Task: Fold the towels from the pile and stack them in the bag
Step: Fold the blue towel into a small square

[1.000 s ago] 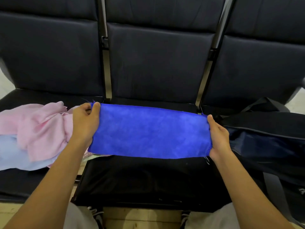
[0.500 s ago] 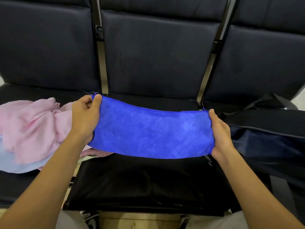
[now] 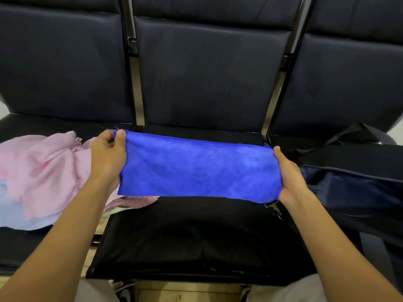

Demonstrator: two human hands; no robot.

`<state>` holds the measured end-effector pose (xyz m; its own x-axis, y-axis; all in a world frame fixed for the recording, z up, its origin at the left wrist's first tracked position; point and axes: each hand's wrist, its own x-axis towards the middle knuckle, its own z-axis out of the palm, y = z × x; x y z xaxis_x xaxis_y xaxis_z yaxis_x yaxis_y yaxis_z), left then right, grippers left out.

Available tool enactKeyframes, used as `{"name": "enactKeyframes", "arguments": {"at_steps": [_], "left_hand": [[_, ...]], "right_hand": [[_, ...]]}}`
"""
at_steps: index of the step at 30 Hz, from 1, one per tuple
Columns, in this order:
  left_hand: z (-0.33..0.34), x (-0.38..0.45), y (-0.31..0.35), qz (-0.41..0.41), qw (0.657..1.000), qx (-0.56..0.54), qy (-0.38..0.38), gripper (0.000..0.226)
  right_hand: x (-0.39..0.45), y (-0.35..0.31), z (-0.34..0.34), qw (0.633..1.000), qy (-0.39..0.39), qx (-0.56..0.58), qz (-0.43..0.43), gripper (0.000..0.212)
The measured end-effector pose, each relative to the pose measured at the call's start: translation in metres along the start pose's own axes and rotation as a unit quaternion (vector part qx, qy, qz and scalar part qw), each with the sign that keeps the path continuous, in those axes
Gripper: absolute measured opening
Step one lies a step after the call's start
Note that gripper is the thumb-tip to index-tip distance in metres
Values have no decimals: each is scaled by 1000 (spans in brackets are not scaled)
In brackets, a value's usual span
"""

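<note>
1. The blue towel point(image 3: 199, 170) is held in the air as a long band above the middle seat of the bench point(image 3: 196, 236), its long axis running left to right and its near edge hanging lower than its far edge
2. It appears to be folded once already along its length, though the layers cannot be counted
3. Its left end is pinched by the left hand point(image 3: 108, 155), with the thumb laid on the near face at the top corner and the fingers curled behind the cloth
4. Its right end is gripped by the right hand point(image 3: 289, 178), the thumb lying along the short edge; the fingers are hidden behind the cloth
5. The towel is thus stretched between the two grips, each hand at one end and neither nearer its middle
6. The step in hand is judged to be the next fold: the two ends would have to be brought together along the long axis
7. The bag point(image 3: 353, 182) lies open on the seat just to the right of the right hand, so that hand is the nearer for the stacking; no towels can be made out inside it
8. The pile point(image 3: 41, 171), pink over pale blue with a patterned piece at its near edge, lies on the left seat behind the left forearm, so most of the task is judged still to be done
</note>
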<state>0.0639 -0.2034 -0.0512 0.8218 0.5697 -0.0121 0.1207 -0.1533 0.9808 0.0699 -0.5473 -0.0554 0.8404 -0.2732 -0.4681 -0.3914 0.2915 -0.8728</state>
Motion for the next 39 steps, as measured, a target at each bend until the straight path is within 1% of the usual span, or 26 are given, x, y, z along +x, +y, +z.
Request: {"name": "enactKeyframes", "arguments": {"at_steps": [2, 5, 7, 9, 10, 11, 13, 14, 15, 16, 17, 18, 20, 23, 26, 28, 30, 33, 36, 39], "left_hand": [[0, -4, 2, 66, 998, 24, 1, 26], [3, -15, 13, 162, 985, 50, 7, 28], [5, -21, 18, 188, 981, 42, 17, 28], [6, -23, 20, 187, 982, 32, 26, 28], [6, -22, 18, 180, 983, 34, 28, 28], [6, -20, 16, 168, 984, 46, 24, 27], [4, -15, 13, 118, 991, 66, 7, 27], [3, -14, 12, 75, 995, 59, -4, 28], [1, -13, 13, 12, 999, 33, -15, 28], [0, -12, 16, -65, 997, -13, -29, 28], [-1, -12, 18, -142, 986, -67, -47, 27], [-2, -12, 19, -203, 970, -114, -67, 27], [-3, -12, 20, -263, 946, -170, -91, 26], [-4, -11, 19, -304, 923, -216, -94, 27], [-5, -13, 16, -318, 920, -198, -119, 24], [-2, -15, 17, -294, 933, -173, -113, 23], [5, -17, 17, -224, 963, -115, -94, 24], [19, -28, 20, -142, 983, -87, -82, 27], [32, -38, 23, -85, 991, -62, -81, 31], [45, -46, 24, -38, 995, -30, -87, 33]], "right_hand": [[1, 1, 2, 994, 11, -60, -92, 38], [0, 4, 4, 964, 49, -97, -244, 37], [0, 4, 3, 944, 76, -120, -299, 36], [1, 5, 5, 940, 83, -123, -306, 36], [1, 6, 6, 949, 79, -112, -285, 37], [1, 6, 7, 962, 73, -95, -244, 38], [4, 5, 6, 990, 48, -42, -124, 37], [6, 4, 4, 998, 34, -10, -59, 35], [7, 3, 3, 999, 26, 21, 0, 34], [7, 1, 0, 998, 23, 43, 47, 32], [7, 0, -1, 995, 22, 55, 78, 28], [8, -1, -3, 993, 19, 60, 95, 25], [10, -1, -7, 992, 13, 62, 111, 23], [9, 0, -7, 990, -4, 77, 116, 19], [6, 3, 0, 990, -10, 89, 105, 24], [3, 7, 8, 994, -19, 68, 83, 38], [0, 10, 14, 998, -19, 44, 51, 48], [-6, 11, 24, 999, -35, 35, 20, 42], [-12, 13, 33, 998, -51, 33, -11, 32], [-19, 16, 42, 998, -67, 13, -14, 28]]}}
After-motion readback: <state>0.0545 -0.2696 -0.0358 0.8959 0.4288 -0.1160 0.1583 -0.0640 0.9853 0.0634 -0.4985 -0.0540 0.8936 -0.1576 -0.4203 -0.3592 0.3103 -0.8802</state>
